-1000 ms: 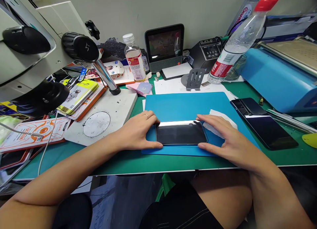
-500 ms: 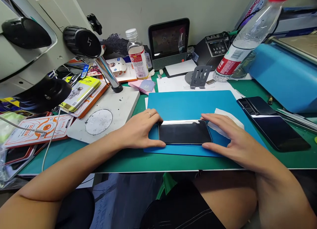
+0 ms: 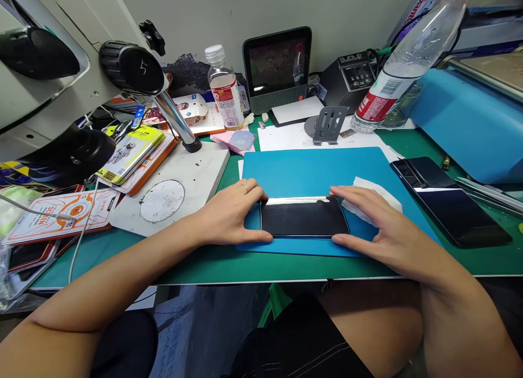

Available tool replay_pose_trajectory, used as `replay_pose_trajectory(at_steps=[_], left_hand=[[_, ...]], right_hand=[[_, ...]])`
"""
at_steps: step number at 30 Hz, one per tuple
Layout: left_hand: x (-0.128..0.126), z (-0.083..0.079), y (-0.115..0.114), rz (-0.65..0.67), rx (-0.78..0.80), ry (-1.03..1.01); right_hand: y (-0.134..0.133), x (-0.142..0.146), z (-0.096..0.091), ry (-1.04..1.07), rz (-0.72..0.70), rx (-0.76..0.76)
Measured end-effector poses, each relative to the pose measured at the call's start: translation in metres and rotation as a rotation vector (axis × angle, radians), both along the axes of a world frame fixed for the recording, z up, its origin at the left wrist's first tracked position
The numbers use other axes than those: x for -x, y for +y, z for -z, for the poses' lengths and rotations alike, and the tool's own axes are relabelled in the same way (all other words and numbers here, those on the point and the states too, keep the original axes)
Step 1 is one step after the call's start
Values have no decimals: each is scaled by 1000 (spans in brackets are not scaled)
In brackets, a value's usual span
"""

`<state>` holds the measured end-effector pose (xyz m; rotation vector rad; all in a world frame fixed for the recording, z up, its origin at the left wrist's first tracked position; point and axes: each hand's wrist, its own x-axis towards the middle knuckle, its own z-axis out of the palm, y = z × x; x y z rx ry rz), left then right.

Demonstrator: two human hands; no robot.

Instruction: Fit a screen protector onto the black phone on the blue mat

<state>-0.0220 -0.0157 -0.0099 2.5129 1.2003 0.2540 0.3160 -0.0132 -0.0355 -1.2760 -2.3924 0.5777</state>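
A black phone (image 3: 304, 217) lies flat and lengthwise on a blue mat (image 3: 310, 174) near the table's front edge. My left hand (image 3: 226, 214) grips the phone's left end between thumb and fingers. My right hand (image 3: 370, 225) grips its right end the same way, thumb at the near corner and fingers at the far corner. A white cloth (image 3: 378, 190) lies on the mat under and behind my right hand.
A microscope (image 3: 61, 78) on a white base (image 3: 171, 190) stands at left, with packaged boxes (image 3: 131, 152) beside it. Behind the mat are a small bottle (image 3: 224, 92), a screen device (image 3: 278, 67), a grey stand (image 3: 329, 126) and a leaning large bottle (image 3: 402, 62). Another dark phone (image 3: 449, 201) lies right.
Both hands keep their hold on the phone's ends. The view has shifted slightly; nothing on the table has visibly moved.
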Motion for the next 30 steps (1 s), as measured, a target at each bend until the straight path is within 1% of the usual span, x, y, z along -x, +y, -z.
replay_pose_trajectory(at_steps=[8,12,19,25,30], left_hand=[[0,-3,-2,-23,31,-25],[-1,-4,-2,-17,22,-25],[0,-1,-2,0,-1,-6],[1,1,-1,13,-12,-34],[3,2,-1,8,-8,-41]], right_hand=[[0,1,0,1,-11,1],[0,1,1,0,-10,-7],[-1,1,1,-8,-4,5],[-2,0,1,-14,-2,1],[-1,3,-3,4,-30,-17]])
